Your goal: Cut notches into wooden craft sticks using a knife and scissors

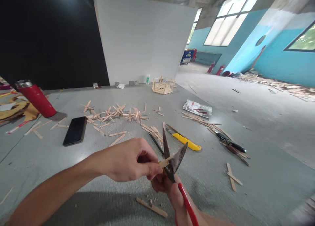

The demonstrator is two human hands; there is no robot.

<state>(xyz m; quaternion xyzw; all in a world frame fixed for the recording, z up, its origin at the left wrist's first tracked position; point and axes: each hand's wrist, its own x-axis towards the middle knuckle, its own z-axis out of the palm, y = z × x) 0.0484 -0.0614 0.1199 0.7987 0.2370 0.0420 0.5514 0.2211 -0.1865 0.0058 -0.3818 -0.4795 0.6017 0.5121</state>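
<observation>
My left hand (134, 160) pinches a short flat wooden stick (166, 161) between thumb and fingers. The stick's free end lies between the parted blades of the red-handled scissors (174, 158), close to the pivot. My right hand (176, 193) is wrapped round the scissors' handles, with the blade tips pointing away from me. Below the hands, another wooden stick (152, 207) lies on the table among small chips. Just beyond the blades are a yellow utility knife (187, 141) and a black pen (156, 144).
Many loose sticks (115, 112) are scattered across the grey table (98, 194). A phone (75, 130) and red bottle (36, 99) stand left. Farther back is a small stick-built frame (162, 86). At right lie a packet (197, 109) and black-handled tools (231, 143).
</observation>
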